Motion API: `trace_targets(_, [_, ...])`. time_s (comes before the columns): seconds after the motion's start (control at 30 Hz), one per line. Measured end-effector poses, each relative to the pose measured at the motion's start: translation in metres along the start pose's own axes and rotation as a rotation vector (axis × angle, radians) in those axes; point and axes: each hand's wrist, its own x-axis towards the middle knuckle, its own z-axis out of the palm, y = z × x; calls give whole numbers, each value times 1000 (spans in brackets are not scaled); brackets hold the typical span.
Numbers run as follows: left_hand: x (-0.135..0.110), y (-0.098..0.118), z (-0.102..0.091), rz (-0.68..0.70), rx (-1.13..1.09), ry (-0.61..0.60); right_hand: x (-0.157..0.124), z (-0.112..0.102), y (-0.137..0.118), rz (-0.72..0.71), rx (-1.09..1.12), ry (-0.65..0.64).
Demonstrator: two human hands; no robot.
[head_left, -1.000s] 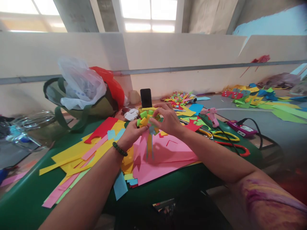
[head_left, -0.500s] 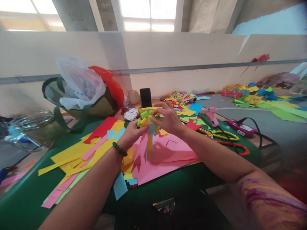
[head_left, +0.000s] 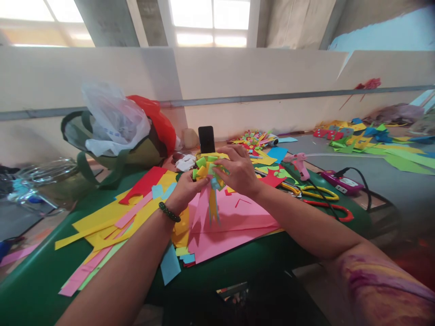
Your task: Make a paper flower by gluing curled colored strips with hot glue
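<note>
Both hands hold a small paper flower (head_left: 206,171) of green and yellow loops above the green table (head_left: 30,285). My left hand (head_left: 184,189), with a dark bead bracelet at the wrist, grips it from below. My right hand (head_left: 239,171) pinches the loops from the right side. Pink, yellow and blue strips (head_left: 210,206) hang down from the flower. Under it lies a large pink sheet (head_left: 234,222) on a spread of yellow and pink paper strips (head_left: 102,222).
A black phone (head_left: 206,139) stands upright behind the flower. A pink glue gun (head_left: 299,164), yellow scissors (head_left: 314,192) and red scissors (head_left: 331,209) lie at right. A green bag with plastic bags (head_left: 115,131) sits at left. More coloured paper scraps (head_left: 370,138) lie far right.
The flower and both hands have shifted very slightly; my right fingers moved over the loops. The hanging strips swing a little.
</note>
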Motion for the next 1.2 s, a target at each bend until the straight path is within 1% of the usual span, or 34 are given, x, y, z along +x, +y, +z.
trace_targets(0.27, [1,-1,1,-5,5,9,-1,2,0,2,17,-4])
trace_targets(0.53, [0,-4,-1,6,46,-20,1,8,6,125,135,-35])
trace_targets(0.77, [0,-4,0,-3,33,-37,1,7,7,168,208,-41])
trace_targets(1.07, [-1,-3,-1,-5,17,-54,2,7,6,197,210,-41])
trace_targets(1.2, [-1,-2,0,-13,13,-38,1,7,5,187,187,-25])
